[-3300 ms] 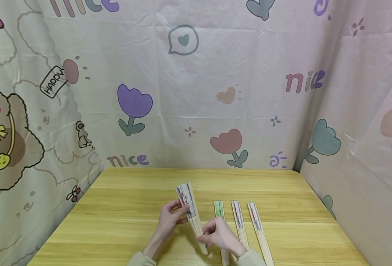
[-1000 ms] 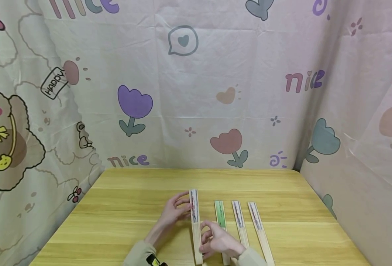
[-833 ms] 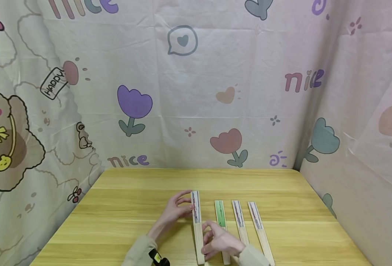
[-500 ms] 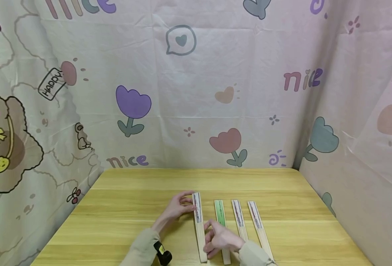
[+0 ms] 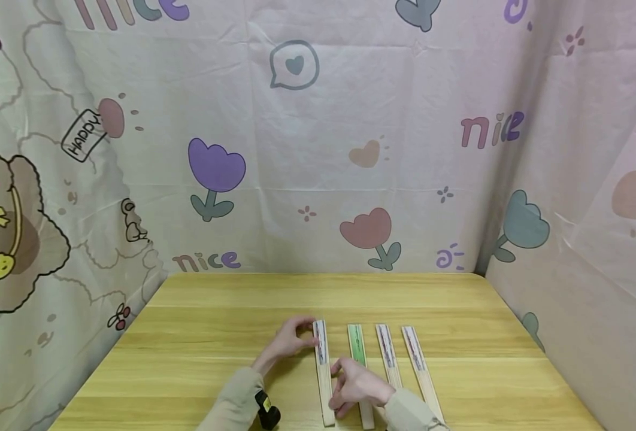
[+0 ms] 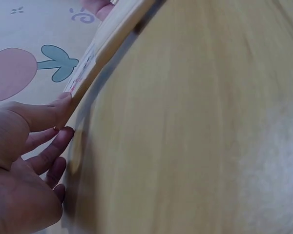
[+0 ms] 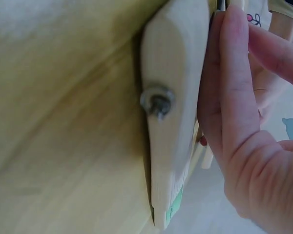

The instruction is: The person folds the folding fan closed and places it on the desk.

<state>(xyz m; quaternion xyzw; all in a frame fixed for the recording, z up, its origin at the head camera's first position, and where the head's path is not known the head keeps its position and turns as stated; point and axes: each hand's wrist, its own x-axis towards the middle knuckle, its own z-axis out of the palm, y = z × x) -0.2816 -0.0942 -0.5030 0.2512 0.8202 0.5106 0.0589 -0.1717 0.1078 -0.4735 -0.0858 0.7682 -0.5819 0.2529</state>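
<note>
A closed folding fan [image 5: 324, 383], pale wood with a white printed upper half, lies nearly lengthwise left of the other fans, low over the table. My left hand [image 5: 290, 340] pinches its far end between thumb and fingers; the left wrist view shows the thumb [image 6: 44, 111] over the fan's edge and shadow beneath. At the near end, my right hand [image 5: 358, 383] holds the fan's right edge with thumb and fingertips. Right beside that hand is a green-topped folding fan [image 5: 357, 344], partly covered by it; its riveted end [image 7: 173, 63] fills the right wrist view.
Two more closed fans, a white-topped fan [image 5: 385, 344] and an outer white-topped fan [image 5: 415, 347], lie further right on the wooden table [image 5: 199, 335]. A black device [image 5: 267, 412] sits at the left sleeve. Printed cloth [image 5: 296, 149] hangs behind the table and along both sides.
The fan was tilted and slightly fanned out; it is now folded narrow, straightened and lowered near the table. Both hands have stayed on it, the left hand sinking a little. The other fans stayed put.
</note>
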